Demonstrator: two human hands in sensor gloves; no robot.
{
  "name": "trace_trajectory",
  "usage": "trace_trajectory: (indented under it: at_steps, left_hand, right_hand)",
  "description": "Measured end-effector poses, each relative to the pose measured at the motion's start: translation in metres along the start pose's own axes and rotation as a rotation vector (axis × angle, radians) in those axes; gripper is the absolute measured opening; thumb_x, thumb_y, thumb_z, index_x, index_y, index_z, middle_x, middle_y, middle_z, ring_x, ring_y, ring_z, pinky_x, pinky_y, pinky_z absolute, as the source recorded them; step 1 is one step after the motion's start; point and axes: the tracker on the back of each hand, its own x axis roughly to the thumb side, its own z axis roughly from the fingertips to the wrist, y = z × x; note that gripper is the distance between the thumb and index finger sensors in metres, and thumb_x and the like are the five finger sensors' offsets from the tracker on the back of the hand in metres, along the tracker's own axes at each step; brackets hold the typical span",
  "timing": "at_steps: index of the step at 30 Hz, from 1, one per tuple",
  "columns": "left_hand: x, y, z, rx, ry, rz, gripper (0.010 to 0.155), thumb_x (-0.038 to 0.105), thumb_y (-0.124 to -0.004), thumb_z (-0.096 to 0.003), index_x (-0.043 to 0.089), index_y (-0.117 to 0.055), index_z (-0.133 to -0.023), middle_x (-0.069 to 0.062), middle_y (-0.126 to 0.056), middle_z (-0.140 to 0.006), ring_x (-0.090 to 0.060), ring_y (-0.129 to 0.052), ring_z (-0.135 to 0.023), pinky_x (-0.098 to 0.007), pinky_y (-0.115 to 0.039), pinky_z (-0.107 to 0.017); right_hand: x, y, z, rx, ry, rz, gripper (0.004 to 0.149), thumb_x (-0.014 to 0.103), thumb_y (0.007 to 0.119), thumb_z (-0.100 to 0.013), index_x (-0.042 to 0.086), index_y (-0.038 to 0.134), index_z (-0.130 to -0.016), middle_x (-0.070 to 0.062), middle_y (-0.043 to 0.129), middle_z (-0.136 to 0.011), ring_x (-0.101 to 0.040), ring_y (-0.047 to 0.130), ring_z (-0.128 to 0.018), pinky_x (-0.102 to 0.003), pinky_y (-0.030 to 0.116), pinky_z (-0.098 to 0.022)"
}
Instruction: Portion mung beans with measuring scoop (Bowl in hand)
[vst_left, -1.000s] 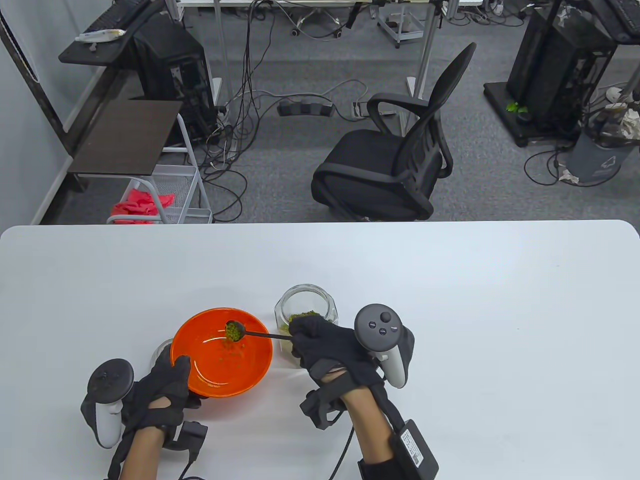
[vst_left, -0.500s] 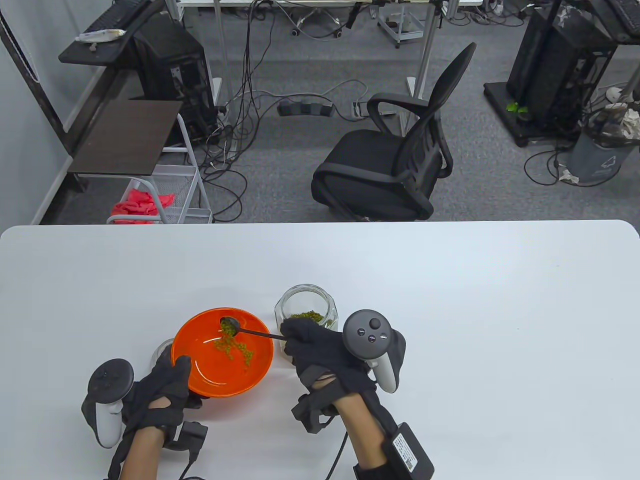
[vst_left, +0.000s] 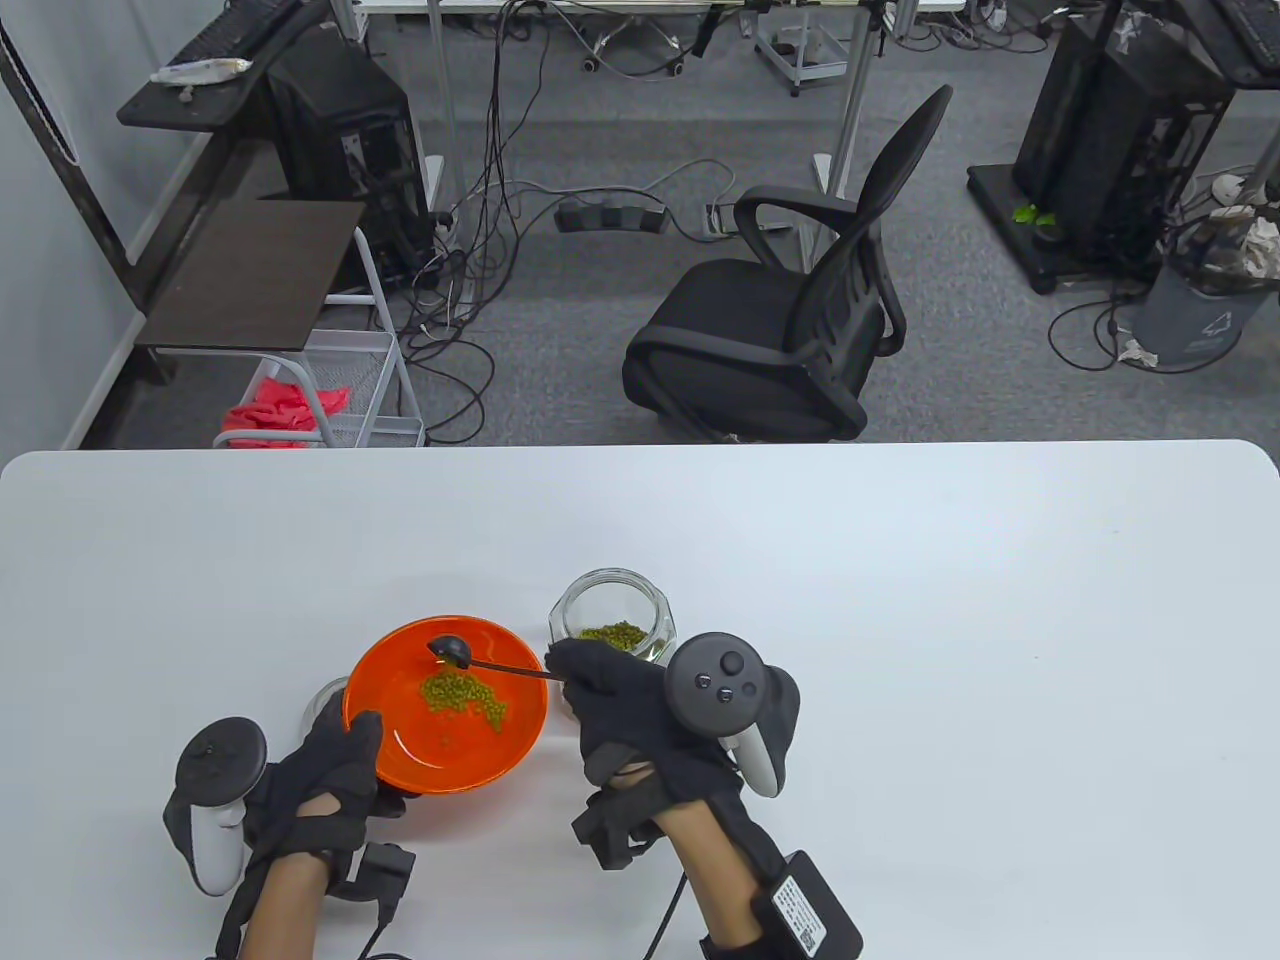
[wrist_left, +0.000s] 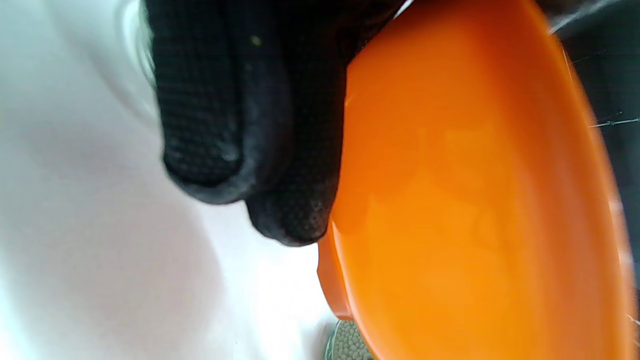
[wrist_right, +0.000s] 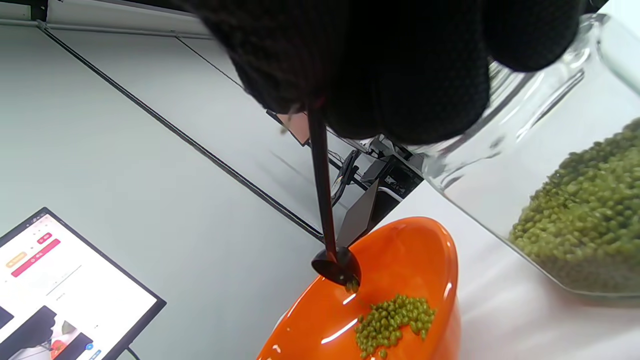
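An orange bowl (vst_left: 400, 660) is held near the table's front left; my left hand (vst_left: 325, 765) grips its near rim, thumb inside. In the left wrist view the gloved fingers (wrist_left: 235, 130) curl under the bowl's underside (wrist_left: 475, 200). A small heap of green mung beans (vst_left: 462, 694) lies in the bowl. My right hand (vst_left: 610, 690) pinches the thin handle of a black measuring scoop (vst_left: 450, 650), whose cup is tipped over above the bowl. In the right wrist view the scoop (wrist_right: 336, 265) hangs above the beans (wrist_right: 395, 317). A glass jar (vst_left: 612, 620) with beans stands just behind my right hand.
A clear round glass object (vst_left: 322, 695) lies on the table left of the bowl, half hidden by my left hand. A black office chair (vst_left: 790, 310) stands beyond the far table edge. A screen (wrist_right: 55, 285) shows at the left of the right wrist view.
The scoop turned over above the bowl and its beans fell out into a heap on the bowl's floor. My right hand shifted slightly left and rolled. The left hand and bowl stayed put.
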Motion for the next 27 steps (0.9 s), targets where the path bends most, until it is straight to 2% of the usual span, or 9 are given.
trace_trajectory:
  at_steps: [8,12,18,27]
  left_hand:
    - [0.0,0.0,0.0,0.0,0.0,0.0,0.068,0.045,-0.06,-0.0567,0.003,-0.042,-0.107,-0.018,-0.073,-0.093,-0.021,-0.117,-0.042,-0.023,-0.102,-0.026]
    - [0.0,0.0,0.0,0.0,0.0,0.0,0.068,0.045,-0.06,-0.0567,0.003,-0.042,-0.107,-0.018,-0.073,-0.093,-0.021,-0.117,-0.042,-0.024,-0.101,-0.026]
    - [0.0,0.0,0.0,-0.001,-0.002,0.003,0.068,0.045,-0.059,-0.0568,0.003,-0.042,-0.107,-0.018,-0.072,-0.093,-0.021,-0.117,-0.042,-0.024,-0.101,-0.026]
    - [0.0,0.001,0.0,0.001,-0.005,0.001,0.068,0.045,-0.06,-0.0567,0.003,-0.042,-0.107,-0.017,-0.072,-0.093,-0.021,-0.117,-0.042,-0.024,-0.101,-0.027]
  right_hand:
    - [-0.001,-0.009,0.001,-0.036,0.004,-0.011,0.039,0.01,0.088,-0.04,0.014,0.092,-0.078,-0.023,0.094,-0.072,-0.039,0.098,-0.051,-0.067,0.068,-0.052]
    - [-0.001,-0.019,0.002,-0.072,0.009,-0.071,0.039,0.011,0.087,-0.041,0.012,0.09,-0.08,-0.023,0.093,-0.071,-0.038,0.098,-0.05,-0.067,0.068,-0.052]
    - [-0.007,-0.048,0.006,-0.144,0.04,-0.205,0.039,0.013,0.085,-0.043,0.009,0.086,-0.082,-0.023,0.091,-0.07,-0.037,0.096,-0.048,-0.067,0.067,-0.051]
    - [-0.013,-0.085,0.016,-0.285,0.04,-0.208,0.039,0.017,0.083,-0.045,0.007,0.084,-0.083,-0.023,0.091,-0.065,-0.034,0.095,-0.042,-0.066,0.068,-0.05]
